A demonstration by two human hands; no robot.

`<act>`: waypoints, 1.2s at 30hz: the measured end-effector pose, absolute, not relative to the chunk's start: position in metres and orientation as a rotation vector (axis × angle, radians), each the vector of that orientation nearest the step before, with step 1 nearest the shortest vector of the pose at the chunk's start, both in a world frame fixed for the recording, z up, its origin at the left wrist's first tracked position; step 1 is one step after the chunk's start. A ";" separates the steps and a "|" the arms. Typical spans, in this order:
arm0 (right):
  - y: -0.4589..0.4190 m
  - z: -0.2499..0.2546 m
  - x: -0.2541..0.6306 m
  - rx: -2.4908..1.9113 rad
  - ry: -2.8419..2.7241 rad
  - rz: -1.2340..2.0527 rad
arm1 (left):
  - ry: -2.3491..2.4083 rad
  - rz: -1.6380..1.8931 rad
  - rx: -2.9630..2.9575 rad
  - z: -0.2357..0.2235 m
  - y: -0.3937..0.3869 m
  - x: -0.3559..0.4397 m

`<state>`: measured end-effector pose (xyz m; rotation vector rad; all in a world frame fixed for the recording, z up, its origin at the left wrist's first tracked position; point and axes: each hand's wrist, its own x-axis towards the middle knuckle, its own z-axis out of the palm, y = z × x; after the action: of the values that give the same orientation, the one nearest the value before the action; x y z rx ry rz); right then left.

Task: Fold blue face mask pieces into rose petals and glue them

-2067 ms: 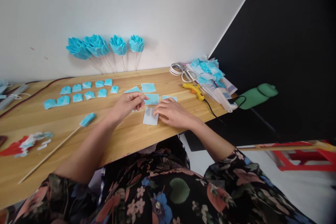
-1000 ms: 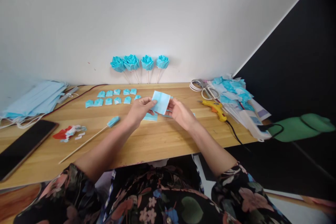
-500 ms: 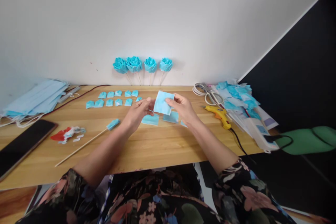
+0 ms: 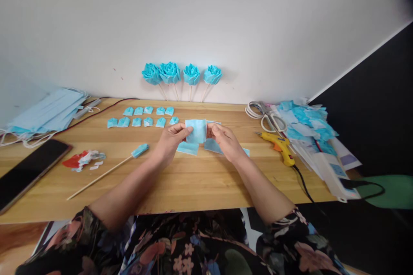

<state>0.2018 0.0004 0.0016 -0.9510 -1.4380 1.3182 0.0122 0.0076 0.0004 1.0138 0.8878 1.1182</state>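
Note:
A light-blue square of mask fabric (image 4: 197, 130) is held up above the table between my hands. My left hand (image 4: 171, 139) pinches its left side, the thumb lying across the front. At the right edge, my right hand (image 4: 224, 139) has thumb and fingers closed together on the fabric; the fingertips are partly hidden behind it. Just below lie flat blue fabric pieces, one at the left (image 4: 187, 148) and one at the right (image 4: 213, 146), the latter partly covered by my right hand. Small folded blue petals (image 4: 137, 122) sit in two rows left of my hands.
Several blue fabric flowers (image 4: 191, 74) on sticks lean against the wall. A stick with a blue tip (image 4: 140, 151), scraps (image 4: 82, 160), a phone (image 4: 30, 174) and masks (image 4: 48, 111) occupy the left. Scissors (image 4: 272, 122), a yellow glue gun (image 4: 280, 146), fabric cuttings (image 4: 306, 122) and a power strip (image 4: 335, 176) are right.
The fabric square has turned to lie more upright and narrower to view. My left thumb has come onto its front, while my right thumb has shifted from its face to the right edge.

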 end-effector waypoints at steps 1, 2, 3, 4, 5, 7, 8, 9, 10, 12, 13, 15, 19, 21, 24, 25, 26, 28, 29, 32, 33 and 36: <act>0.000 0.001 0.201 -0.959 -1.431 1.322 | 0.883 1.113 1.012 0.000 0.007 0.012; -0.001 0.000 0.199 -0.980 -1.421 1.323 | 0.881 1.108 1.012 0.000 0.007 0.013; -0.001 -0.002 0.197 -1.011 -1.403 1.320 | 0.881 1.103 1.014 0.001 0.006 0.013; -0.002 -0.003 0.195 -1.043 -1.381 1.310 | 0.881 1.097 1.014 0.001 0.006 0.013; -0.002 -0.004 0.193 -1.071 -1.357 1.288 | 0.881 1.091 1.013 0.001 0.005 0.013; -0.003 -0.006 0.190 -1.105 -1.326 1.212 | 0.865 1.076 1.001 0.001 0.004 0.014; -0.003 -0.007 0.190 -1.114 -1.329 1.171 | 0.851 1.069 0.990 0.001 0.004 0.014; -0.004 -0.006 0.189 -1.120 -1.344 1.129 | 0.835 1.068 0.980 0.000 0.005 0.014; -0.004 -0.006 0.190 -1.130 -1.368 1.084 | 0.818 1.077 0.974 0.000 0.005 0.015; -0.005 -0.002 0.192 -1.163 -1.439 0.932 | 0.804 1.125 0.947 -0.001 0.007 0.014; -0.005 0.000 0.194 -1.183 -1.485 0.809 | 0.816 1.152 0.925 -0.001 0.008 0.014; -0.006 0.003 0.197 -1.213 -1.586 0.499 | 0.869 1.169 0.874 -0.001 0.009 0.013; -0.006 0.005 0.202 -1.211 -1.789 0.033 | 0.839 1.004 0.829 -0.001 0.007 0.014; -0.008 0.005 0.202 -1.193 -1.935 -0.041 | 0.719 0.927 0.798 -0.001 0.005 0.016; -0.010 0.006 0.200 -1.099 -2.175 0.007 | 0.631 0.965 0.740 0.000 0.003 0.018; -0.011 0.007 0.200 -1.057 -2.213 0.049 | 0.642 1.011 0.725 0.000 0.004 0.018; -0.012 0.007 0.200 -1.025 -2.212 0.096 | 0.662 1.058 0.715 0.000 0.004 0.018; -0.012 0.007 0.201 -1.020 -2.081 0.199 | 0.704 1.113 0.709 -0.001 0.005 0.017; -0.012 0.007 0.201 -1.042 -1.967 0.266 | 0.717 1.119 0.711 -0.001 0.006 0.016; -0.007 0.002 0.203 -1.117 -1.587 0.593 | 0.716 1.106 0.726 0.000 0.006 0.016; -0.005 0.001 0.202 -1.123 -1.482 0.725 | 0.708 1.103 0.737 0.001 0.005 0.017; -0.002 -0.003 0.198 -1.103 -1.294 1.079 | 0.688 1.076 0.796 0.001 0.002 0.019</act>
<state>0.1979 -0.0022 -0.0032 -1.1031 -1.2936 1.0792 0.0188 0.0022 0.0011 0.7962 0.6883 1.0761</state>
